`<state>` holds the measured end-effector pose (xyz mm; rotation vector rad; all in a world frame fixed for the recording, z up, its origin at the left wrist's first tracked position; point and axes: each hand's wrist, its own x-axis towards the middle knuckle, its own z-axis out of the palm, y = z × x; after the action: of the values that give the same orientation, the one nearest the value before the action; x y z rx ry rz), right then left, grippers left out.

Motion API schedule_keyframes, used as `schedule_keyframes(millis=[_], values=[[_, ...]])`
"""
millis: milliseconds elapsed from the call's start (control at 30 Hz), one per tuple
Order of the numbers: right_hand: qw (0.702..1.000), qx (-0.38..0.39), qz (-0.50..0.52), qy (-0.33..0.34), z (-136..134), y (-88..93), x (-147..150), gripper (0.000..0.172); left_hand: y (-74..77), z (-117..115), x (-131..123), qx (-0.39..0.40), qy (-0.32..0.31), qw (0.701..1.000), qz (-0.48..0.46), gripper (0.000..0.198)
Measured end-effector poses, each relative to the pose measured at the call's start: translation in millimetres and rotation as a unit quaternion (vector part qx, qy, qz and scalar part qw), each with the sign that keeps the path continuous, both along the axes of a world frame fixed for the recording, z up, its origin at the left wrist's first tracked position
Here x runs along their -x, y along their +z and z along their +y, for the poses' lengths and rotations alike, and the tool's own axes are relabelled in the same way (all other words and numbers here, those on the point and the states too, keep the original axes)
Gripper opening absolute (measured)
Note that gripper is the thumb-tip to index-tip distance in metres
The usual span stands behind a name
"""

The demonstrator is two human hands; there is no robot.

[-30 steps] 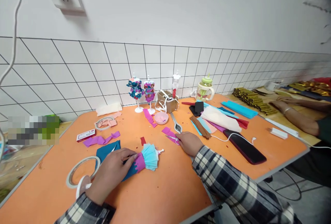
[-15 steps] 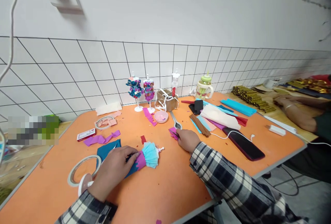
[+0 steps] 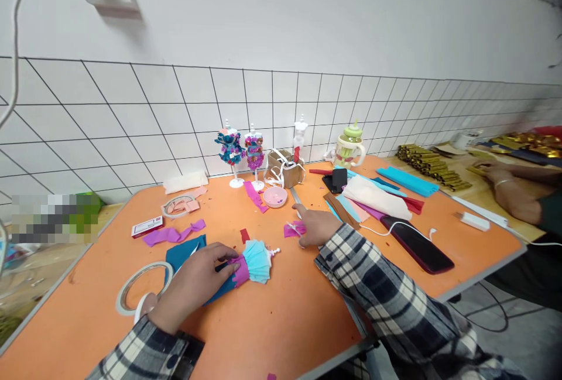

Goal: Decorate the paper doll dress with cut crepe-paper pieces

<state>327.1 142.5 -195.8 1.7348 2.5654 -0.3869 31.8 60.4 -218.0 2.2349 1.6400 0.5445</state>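
My left hand point(image 3: 199, 277) is closed around a small white dress form lying on its side, thumb and fingers at its purple waist band point(image 3: 241, 271). The form wears a pleated light-blue paper top point(image 3: 257, 261) and dark teal paper point(image 3: 219, 293) below; its round white base point(image 3: 141, 308) shows beside my wrist. My right hand point(image 3: 317, 226) rests on the table with thumb and index finger apart. Just left of it lies a magenta paper piece point(image 3: 290, 230) with a thin shiny tool on it, too small to name. A grey metal item point(image 3: 295, 195) is partly hidden behind that hand.
Two decorated dress forms point(image 3: 230, 149), a bare-topped one point(image 3: 301, 131), a box point(image 3: 290, 175) and a pink bowl point(image 3: 275, 197) stand at the back. Tape point(image 3: 127, 298) lies left, a phone point(image 3: 417, 245) and paper strips right. Another person's arm point(image 3: 513, 192) is far right.
My right hand has loosened from the magenta paper and its fingers have spread toward the grey metal item. The paper now lies on the table. My left hand keeps its place on the dress form.
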Motion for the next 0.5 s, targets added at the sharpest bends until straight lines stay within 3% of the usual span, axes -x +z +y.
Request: schedule_keyframes(millis=[67, 167, 233, 367, 500], values=[[0.999, 0.027, -0.009, 0.02, 2.8, 9.7, 2.3, 0.091, -2.2, 1.1, 0.5, -0.002, -0.002, 1.0, 0.0, 0.024], [0.994, 0.05, 0.022, 0.094, 8.1, 17.0, 12.9, 0.054, -3.5, 1.5, 1.2, -0.006, 0.0, 1.0, 0.009, 0.024], [0.981, 0.064, 0.071, 0.166, 11.4, 14.2, 24.7, 0.041, -4.0, 0.7, 1.5, -0.018, 0.002, 1.0, 0.006, 0.025], [0.934, 0.103, 0.146, 0.308, 14.5, -3.1, 48.4, 0.053, -4.6, -2.4, 0.1, -0.043, 0.011, 0.999, -0.01, 0.028], [0.935, 0.066, 0.111, 0.329, 11.8, -8.7, 60.0, 0.052, -5.1, -3.0, -2.2, -0.031, 0.005, 0.999, 0.004, 0.022]])
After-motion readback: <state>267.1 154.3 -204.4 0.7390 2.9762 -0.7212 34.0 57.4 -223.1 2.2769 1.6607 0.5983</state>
